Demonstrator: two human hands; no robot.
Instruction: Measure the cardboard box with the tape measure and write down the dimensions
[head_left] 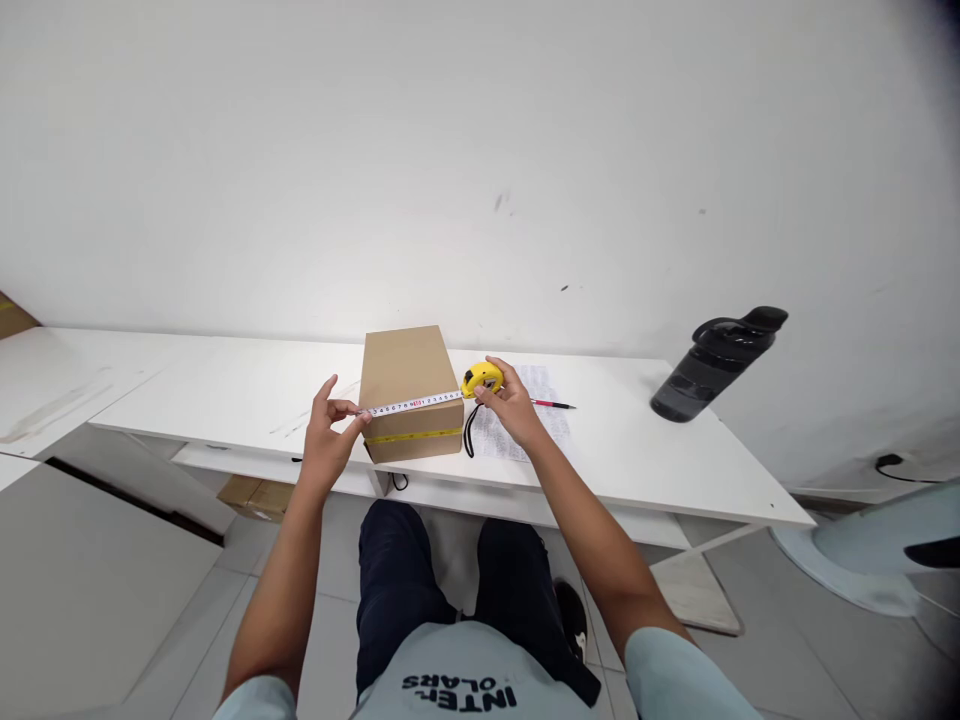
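Note:
A brown cardboard box (409, 362) with a yellow strip along its near side stands on the white table. Across its top, near the front edge, stretches the white blade of a tape measure (481, 379). My left hand (328, 432) pinches the blade's free end at the box's left edge, with some fingers raised. At the right edge my right hand (512, 403) is closed round the yellow case. A black wrist strap (469, 432) hangs from the case beside the box.
Right of the box lie a printed sheet (544, 425) and a red and black pen (553, 404). A dark bottle (712, 365) stands farther right on the white table (637, 455). Behind rises a white wall (450, 180). Another carton (255, 497) sits beneath the table.

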